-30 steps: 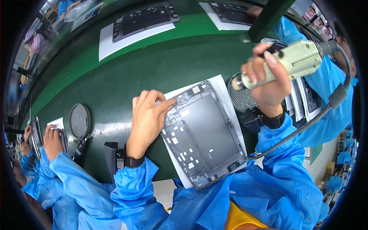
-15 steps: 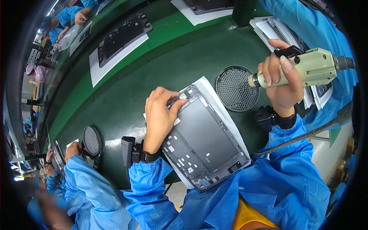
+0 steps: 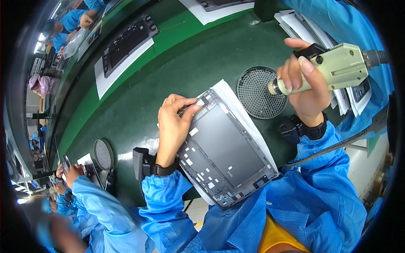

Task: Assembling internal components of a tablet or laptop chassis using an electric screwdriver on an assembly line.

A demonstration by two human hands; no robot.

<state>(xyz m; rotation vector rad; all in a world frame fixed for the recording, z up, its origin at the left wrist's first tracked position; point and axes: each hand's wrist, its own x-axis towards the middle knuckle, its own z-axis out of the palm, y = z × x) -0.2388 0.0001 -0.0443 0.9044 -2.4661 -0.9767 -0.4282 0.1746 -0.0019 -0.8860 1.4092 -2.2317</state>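
My left hand (image 3: pixel 172 122) grips the upper left corner of a dark grey tablet housing (image 3: pixel 230 143), thumb on its inner face and fingers over the edge. The housing lies tilted on a white sheet (image 3: pixel 236 101), its inside facing up, with small white pads along its left side. My right hand (image 3: pixel 310 95) is wrapped round a pale green electric screwdriver (image 3: pixel 344 69) with a black lever. The screwdriver points left, its brass-coloured nose (image 3: pixel 272 87) over the right part of a round screw tray (image 3: pixel 257 101) full of small holes. Whether its tip touches the tray is hidden.
Papers and dark housings (image 3: pixel 358 90) are stacked at the right, beside a blue sleeve. More housings (image 3: pixel 128 42) lie on sheets along the green strip (image 3: pixel 160 63) at the back. At left, a co-worker's arm (image 3: pixel 99 194) reaches near another round tray (image 3: pixel 103 154). A cable (image 3: pixel 337 147) crosses my right sleeve.
The screwdriver has shifted slightly left over the tray. My left hand stays on the housing's corner. At the left, the co-worker's hands have moved away from the small round tray.
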